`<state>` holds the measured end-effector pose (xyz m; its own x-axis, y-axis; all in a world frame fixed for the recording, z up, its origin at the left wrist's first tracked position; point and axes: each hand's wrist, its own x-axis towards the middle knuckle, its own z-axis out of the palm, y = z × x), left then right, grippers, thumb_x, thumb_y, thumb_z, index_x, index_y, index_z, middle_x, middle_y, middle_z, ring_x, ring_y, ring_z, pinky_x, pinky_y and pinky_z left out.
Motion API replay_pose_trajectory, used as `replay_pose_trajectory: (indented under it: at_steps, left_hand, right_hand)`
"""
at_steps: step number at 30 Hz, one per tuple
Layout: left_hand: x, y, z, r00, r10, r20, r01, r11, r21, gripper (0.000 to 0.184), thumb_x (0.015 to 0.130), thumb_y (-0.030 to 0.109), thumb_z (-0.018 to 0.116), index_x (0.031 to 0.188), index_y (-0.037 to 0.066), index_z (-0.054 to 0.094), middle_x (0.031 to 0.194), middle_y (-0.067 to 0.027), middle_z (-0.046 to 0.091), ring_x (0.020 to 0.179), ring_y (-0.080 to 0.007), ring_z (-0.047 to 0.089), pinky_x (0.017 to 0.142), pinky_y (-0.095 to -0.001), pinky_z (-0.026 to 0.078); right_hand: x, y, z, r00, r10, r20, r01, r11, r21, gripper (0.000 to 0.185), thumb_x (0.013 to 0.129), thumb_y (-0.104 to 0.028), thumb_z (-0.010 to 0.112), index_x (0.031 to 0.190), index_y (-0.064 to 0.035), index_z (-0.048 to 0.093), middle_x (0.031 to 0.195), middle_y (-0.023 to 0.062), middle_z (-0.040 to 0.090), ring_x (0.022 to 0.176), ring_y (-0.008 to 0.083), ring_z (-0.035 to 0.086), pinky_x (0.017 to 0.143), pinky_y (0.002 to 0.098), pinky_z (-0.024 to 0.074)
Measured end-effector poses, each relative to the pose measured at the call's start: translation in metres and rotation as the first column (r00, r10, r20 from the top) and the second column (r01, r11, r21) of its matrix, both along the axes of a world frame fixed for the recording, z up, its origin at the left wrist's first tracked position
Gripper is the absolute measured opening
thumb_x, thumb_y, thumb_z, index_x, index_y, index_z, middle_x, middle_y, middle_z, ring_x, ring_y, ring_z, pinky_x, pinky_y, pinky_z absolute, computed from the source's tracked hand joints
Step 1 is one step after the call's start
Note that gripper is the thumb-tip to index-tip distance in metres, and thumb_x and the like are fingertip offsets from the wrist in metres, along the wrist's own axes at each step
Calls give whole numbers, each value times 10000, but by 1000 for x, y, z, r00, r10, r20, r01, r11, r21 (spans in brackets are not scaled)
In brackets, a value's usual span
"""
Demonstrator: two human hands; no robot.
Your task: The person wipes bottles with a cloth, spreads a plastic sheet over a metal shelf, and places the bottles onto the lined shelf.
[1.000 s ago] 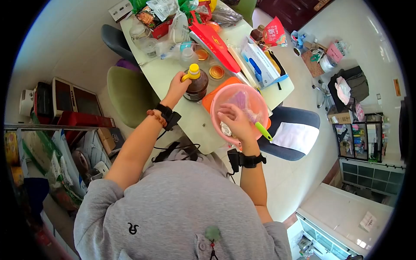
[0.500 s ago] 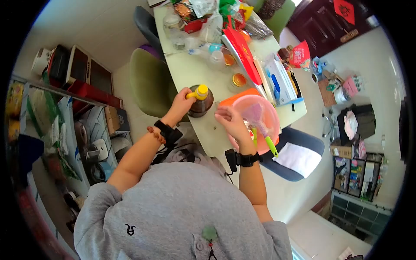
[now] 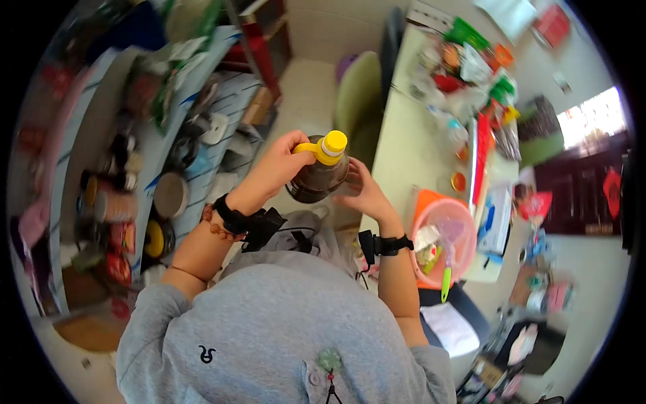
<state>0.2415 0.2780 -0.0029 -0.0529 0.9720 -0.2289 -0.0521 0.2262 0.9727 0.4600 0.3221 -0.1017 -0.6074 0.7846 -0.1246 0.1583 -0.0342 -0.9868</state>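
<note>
A dark bottle (image 3: 315, 183) with a yellow cap and yellow handle is held up, slightly tilted, in front of my body, off the table. My left hand (image 3: 277, 163) is closed round the yellow handle at its neck. On the bottle's other side is my right hand (image 3: 370, 194), with fingers curved and apart. Its fingertips reach the bottle's edge, but whether they press on it is hard to see. A pink basin (image 3: 471, 232) on the table holds a light purple strainer, a green-handled tool and some packets.
To the left stands a shelf rack (image 3: 165, 121) with jars, pans and packets. The pale table (image 3: 397, 145) on the right carries bags, jars, a red box and a blue-white box. A green chair (image 3: 360, 94) stands at the table's far left side.
The bottle has left the table, carried by my left hand. My right hand has moved from beside the basin to the bottle's side. The view has turned left towards the shelves.
</note>
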Motion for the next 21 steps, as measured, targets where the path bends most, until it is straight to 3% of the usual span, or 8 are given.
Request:
replay_pose_trajectory:
  at_steps: [1,4,9,11,17,20,21]
  left_hand:
    - [-12,-15,16,1000,4,7,-4,1000,-6,80,787,17,570,833,65,525,797,36,516,772,-48,453,682,-197,339]
    - [-43,-50,41,990,144,2,-144,990,10,97,790,53,607,868,60,550,771,31,519,706,-52,464,603,-200,353]
    - [-86,-118,85,951,309,11,-309,949,63,106,810,67,605,906,47,567,824,23,559,757,-45,500,653,-192,379]
    - [-107,-140,101,929,370,-3,-369,928,56,105,826,59,599,922,44,560,865,26,565,817,-48,505,727,-196,378]
    - [-156,-179,155,885,445,-137,-424,892,155,131,842,79,610,958,25,579,880,17,603,817,-45,543,742,-197,415]
    - [-186,-187,172,819,519,-243,-464,850,250,150,847,94,616,971,16,581,885,15,609,826,-44,550,750,-197,424]
    - [-195,-190,180,820,535,-206,-475,835,278,195,854,109,621,1017,9,583,926,5,615,868,-50,555,787,-203,429]
  right_hand:
    - [-19,-3,-2,993,106,-54,-109,993,-46,1089,565,-158,868,1433,-55,219,1374,140,402,1277,253,387,1057,399,325]
    - [-80,-19,2,948,246,-200,-237,969,68,1114,534,-163,890,1427,-51,232,1382,121,399,1277,251,390,1068,392,308]
    - [-153,-46,24,821,437,-368,-447,892,62,1122,484,-169,915,1393,-44,269,1337,109,431,1257,232,408,1065,380,314]
    - [-185,-55,40,760,496,-419,-511,855,86,1099,484,-178,913,1375,-42,284,1318,110,441,1244,230,418,1058,377,322]
    - [-278,-93,55,640,501,-583,-589,807,47,1010,493,-177,899,1315,-20,332,1270,101,471,1178,219,469,1028,377,354]
    - [-320,-109,88,611,463,-642,-563,824,58,969,505,-161,886,1297,-14,348,1234,97,500,1139,219,504,992,377,394]
    - [-334,-113,98,587,449,-674,-525,844,105,931,525,-138,870,1293,-6,361,1221,104,516,1109,223,527,962,370,423]
